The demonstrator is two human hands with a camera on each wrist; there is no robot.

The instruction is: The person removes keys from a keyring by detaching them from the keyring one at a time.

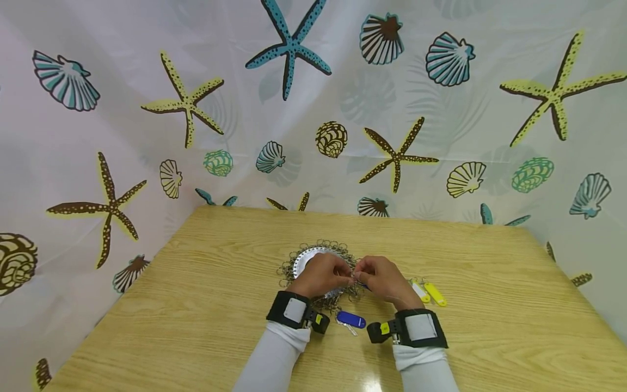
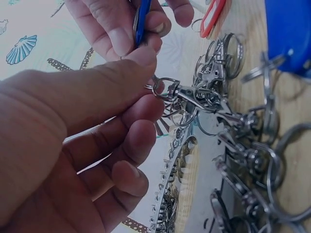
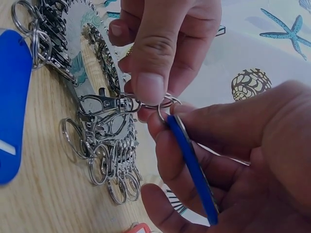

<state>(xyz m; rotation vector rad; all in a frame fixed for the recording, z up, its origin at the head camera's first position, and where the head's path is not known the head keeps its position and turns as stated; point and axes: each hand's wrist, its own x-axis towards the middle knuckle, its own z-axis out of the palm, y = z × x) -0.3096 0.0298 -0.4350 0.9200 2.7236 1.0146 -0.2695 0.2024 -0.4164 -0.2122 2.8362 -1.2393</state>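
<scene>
Over the near right edge of a round metal key holder (image 1: 300,263), both hands meet. My left hand (image 1: 323,275) pinches a split ring between thumb and index finger. That ring hangs from a silver swivel clasp (image 2: 189,97) on the holder. Opposite it, my right hand (image 1: 384,279) holds a blue key tag (image 3: 192,165) between thumb and fingers, edge-on in the right wrist view. A thin jagged metal piece lies along the tag. The tag's small wire loop (image 3: 162,115) touches the split ring; whether they are linked is hidden by the fingertips.
Nearer the front lies another blue key tag (image 1: 350,319) with a key (image 1: 349,328), beside the holder. A yellow tag (image 1: 435,294) and a white tag (image 1: 419,292) lie right of my right hand. A red tag (image 2: 212,18) shows too. Patterned curtain (image 1: 343,109) surrounds the wooden table (image 1: 220,326).
</scene>
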